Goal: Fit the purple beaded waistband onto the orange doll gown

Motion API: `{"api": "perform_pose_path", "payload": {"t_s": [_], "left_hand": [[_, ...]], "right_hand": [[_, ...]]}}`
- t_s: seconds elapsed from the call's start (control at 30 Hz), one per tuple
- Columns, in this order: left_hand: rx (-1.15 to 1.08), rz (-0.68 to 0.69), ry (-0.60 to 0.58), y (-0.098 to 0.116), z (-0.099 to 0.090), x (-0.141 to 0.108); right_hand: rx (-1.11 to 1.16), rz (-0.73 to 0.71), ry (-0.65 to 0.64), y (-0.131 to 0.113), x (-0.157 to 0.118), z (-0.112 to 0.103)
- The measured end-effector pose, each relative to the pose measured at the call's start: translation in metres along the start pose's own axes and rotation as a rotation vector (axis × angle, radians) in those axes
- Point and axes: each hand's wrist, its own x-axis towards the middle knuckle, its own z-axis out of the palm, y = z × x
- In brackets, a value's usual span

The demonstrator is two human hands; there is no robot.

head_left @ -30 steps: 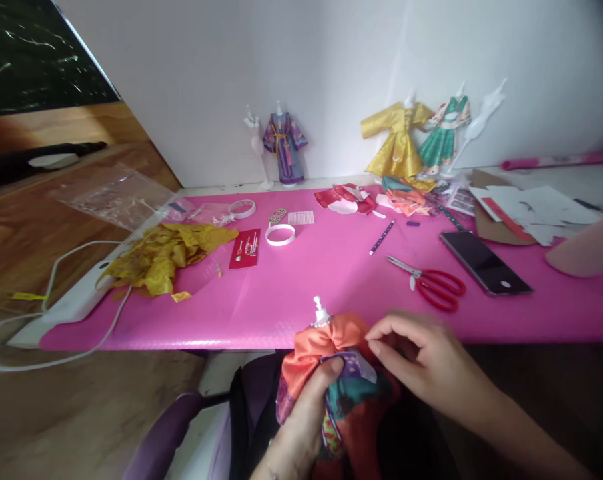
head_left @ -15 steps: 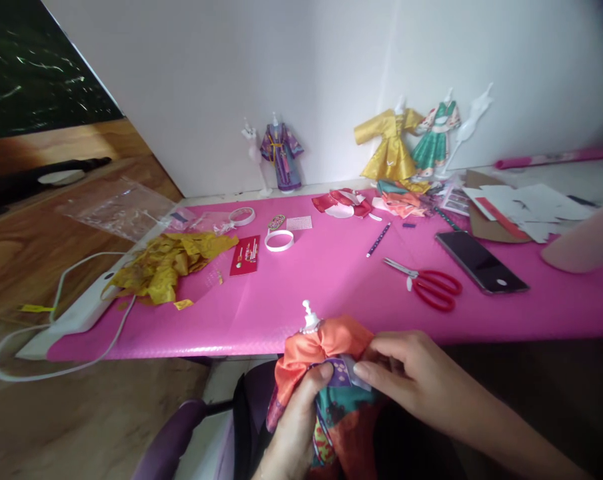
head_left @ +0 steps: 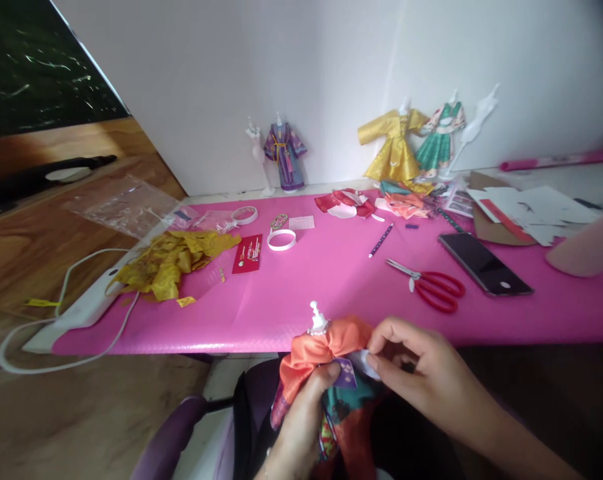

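Note:
At the table's near edge, my left hand is closed round a small white doll mannequin in an orange satin top and a teal and orange skirt. Its thumb presses a purple patterned fabric piece to the front of the waist. To the right, my right hand pinches a thin whitish strip between thumb and index finger. One end of this strip lies by the purple piece; whether they are joined I cannot tell. The left hand's other fingers are hidden behind the outfit.
On the pink table lie red-handled scissors, a phone, a pen, a tape roll, a red card and crumpled yellow fabric. Dressed mannequins, one in a yellow dress, stand by the wall. A power strip lies left.
My right hand has moved slightly to the right with the whitish strip, and more of the strip shows beside the purple piece. My left hand keeps its hold. The view has shifted slightly.

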Motion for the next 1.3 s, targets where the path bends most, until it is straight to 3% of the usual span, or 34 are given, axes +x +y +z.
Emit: {"api": "perform_pose_path", "payload": {"t_s": [0.23, 0.43, 0.6, 0.87, 1.3], "left_hand": [[0.032, 0.001, -0.021, 0.001, 0.002, 0.0], [0.064, 0.042, -0.018, -0.001, 0.005, -0.006], [0.116, 0.051, 0.033, 0.002, 0.008, -0.014], [0.088, 0.052, -0.017, 0.004, 0.01, -0.011], [0.173, 0.118, 0.029, 0.002, 0.007, -0.019]], "right_hand": [[-0.086, -0.179, -0.048, -0.005, -0.003, -0.002], [-0.183, -0.116, 0.008, -0.01, -0.002, 0.001], [-0.277, -0.174, 0.07, -0.001, -0.001, 0.002], [-0.231, -0.139, -0.022, -0.011, -0.003, 0.0], [-0.272, -0.284, 0.075, -0.001, -0.001, 0.007]]}}
